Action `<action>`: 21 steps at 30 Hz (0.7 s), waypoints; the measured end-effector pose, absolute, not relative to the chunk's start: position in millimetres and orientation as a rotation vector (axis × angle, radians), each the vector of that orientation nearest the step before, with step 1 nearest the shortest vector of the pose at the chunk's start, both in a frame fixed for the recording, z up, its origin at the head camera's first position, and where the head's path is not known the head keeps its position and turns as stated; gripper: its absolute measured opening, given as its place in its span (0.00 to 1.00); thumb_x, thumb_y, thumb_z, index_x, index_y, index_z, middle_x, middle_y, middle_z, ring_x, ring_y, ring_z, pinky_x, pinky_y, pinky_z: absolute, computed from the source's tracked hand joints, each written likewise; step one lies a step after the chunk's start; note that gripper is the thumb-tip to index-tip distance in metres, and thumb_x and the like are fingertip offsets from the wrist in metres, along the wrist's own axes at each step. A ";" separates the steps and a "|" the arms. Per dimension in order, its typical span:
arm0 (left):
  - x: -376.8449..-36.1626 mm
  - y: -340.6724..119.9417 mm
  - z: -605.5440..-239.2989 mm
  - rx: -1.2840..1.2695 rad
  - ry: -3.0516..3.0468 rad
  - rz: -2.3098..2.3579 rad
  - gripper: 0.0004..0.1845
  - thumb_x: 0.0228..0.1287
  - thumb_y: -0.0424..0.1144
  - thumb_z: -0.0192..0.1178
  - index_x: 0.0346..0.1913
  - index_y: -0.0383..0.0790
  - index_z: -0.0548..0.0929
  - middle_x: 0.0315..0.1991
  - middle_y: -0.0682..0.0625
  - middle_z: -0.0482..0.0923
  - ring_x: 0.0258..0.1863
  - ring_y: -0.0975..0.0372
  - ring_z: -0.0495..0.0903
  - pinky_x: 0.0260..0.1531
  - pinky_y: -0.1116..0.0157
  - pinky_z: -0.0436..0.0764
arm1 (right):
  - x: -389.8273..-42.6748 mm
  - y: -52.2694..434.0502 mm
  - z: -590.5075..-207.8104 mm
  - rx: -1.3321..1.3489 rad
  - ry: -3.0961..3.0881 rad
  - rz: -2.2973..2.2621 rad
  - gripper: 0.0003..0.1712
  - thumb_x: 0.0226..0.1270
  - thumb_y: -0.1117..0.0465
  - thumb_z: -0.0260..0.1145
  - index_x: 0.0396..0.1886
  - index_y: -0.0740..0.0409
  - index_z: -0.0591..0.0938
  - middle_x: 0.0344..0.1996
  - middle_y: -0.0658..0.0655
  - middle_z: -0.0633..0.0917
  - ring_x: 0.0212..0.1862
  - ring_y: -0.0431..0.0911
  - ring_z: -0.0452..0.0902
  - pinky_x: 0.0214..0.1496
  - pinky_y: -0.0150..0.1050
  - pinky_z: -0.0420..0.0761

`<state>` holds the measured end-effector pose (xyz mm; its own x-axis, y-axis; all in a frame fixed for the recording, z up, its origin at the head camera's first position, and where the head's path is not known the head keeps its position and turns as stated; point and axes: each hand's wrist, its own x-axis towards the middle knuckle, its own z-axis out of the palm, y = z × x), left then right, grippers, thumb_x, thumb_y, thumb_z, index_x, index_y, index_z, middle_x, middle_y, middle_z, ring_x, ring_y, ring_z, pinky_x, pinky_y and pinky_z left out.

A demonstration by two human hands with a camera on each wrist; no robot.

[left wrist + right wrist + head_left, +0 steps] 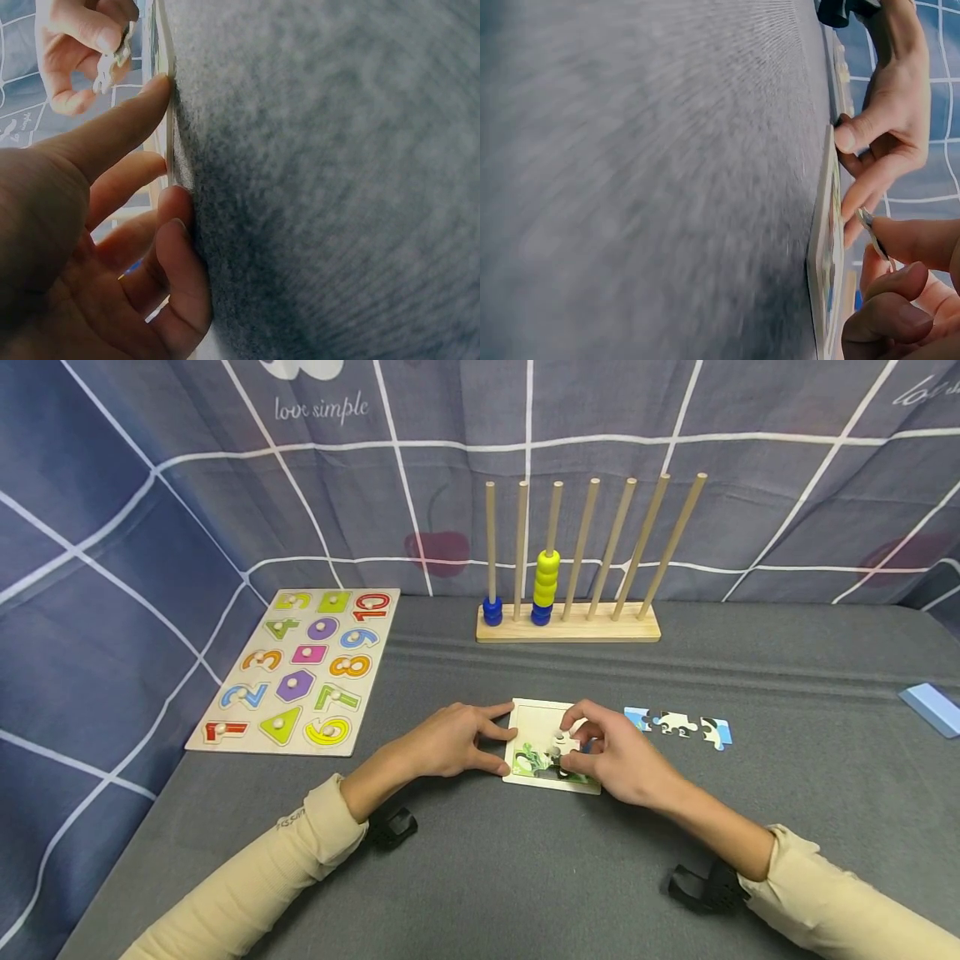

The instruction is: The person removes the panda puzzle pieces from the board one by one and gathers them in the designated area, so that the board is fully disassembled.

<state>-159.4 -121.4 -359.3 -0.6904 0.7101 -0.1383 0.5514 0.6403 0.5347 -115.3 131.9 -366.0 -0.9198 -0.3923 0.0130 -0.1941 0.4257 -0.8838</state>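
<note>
A small wooden jigsaw tray [534, 717] lies on the grey cloth, with green and black-and-white picture pieces fitted along its near side. My left hand [450, 742] steadies its left edge, thumb and outstretched fingertips touching the rim. Over the right part of the tray, my right hand [624, 758] pinches a black-and-white jigsaw piece [112, 66] between thumb and fingers. In the right wrist view this puzzle piece [875, 238] is tilted and raised off the tray. Three loose jigsaw pieces [677, 723] lie right of the tray, beyond my right hand.
A wooden number-and-shape peg board [352, 697] lies at the left. Behind the tray stands a bead rack [570, 631] with tall pegs and a few blue and yellow beads. A light blue block [932, 708] sits far right. A grid-patterned curtain [465, 427] hangs behind.
</note>
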 end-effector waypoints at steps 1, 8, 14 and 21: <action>-159.5 -121.4 -359.3 1.009 2.529 0.657 0.29 0.56 0.48 0.73 0.61 0.42 0.82 0.72 0.45 0.64 0.22 0.66 0.63 0.42 0.63 0.71 | -114.2 135.1 -365.1 -0.516 2.486 -1.501 0.17 0.56 0.71 0.72 0.43 0.60 0.77 0.26 0.54 0.79 0.20 0.41 0.68 0.24 0.35 0.69; -159.6 -121.7 -360.3 1.007 2.536 0.653 0.29 0.56 0.47 0.73 0.61 0.41 0.81 0.72 0.45 0.63 0.39 0.61 0.75 0.48 0.60 0.71 | -107.1 161.2 -361.2 -0.507 2.475 -1.490 0.17 0.57 0.70 0.73 0.44 0.60 0.77 0.25 0.53 0.78 0.20 0.38 0.64 0.25 0.34 0.67; -159.2 -121.2 -360.6 0.995 2.531 0.649 0.29 0.56 0.47 0.73 0.61 0.41 0.81 0.72 0.45 0.63 0.61 0.56 0.72 0.57 0.54 0.72 | -100.2 193.0 -357.7 -0.514 2.458 -1.459 0.18 0.58 0.69 0.72 0.45 0.63 0.76 0.22 0.52 0.77 0.20 0.37 0.65 0.25 0.34 0.68; -159.2 -120.8 -360.1 0.984 2.526 0.648 0.30 0.56 0.46 0.73 0.61 0.41 0.81 0.72 0.45 0.63 0.62 0.55 0.72 0.58 0.55 0.71 | -95.2 228.4 -362.3 -0.454 2.532 -1.421 0.18 0.59 0.71 0.72 0.46 0.63 0.75 0.25 0.52 0.82 0.23 0.40 0.73 0.28 0.33 0.73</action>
<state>-159.2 -120.8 -360.1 -0.6965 0.7006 -0.1552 0.5394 0.6538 0.5306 -95.2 228.4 -362.3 -0.9323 -0.3609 -0.0252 -0.1666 0.4900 -0.8556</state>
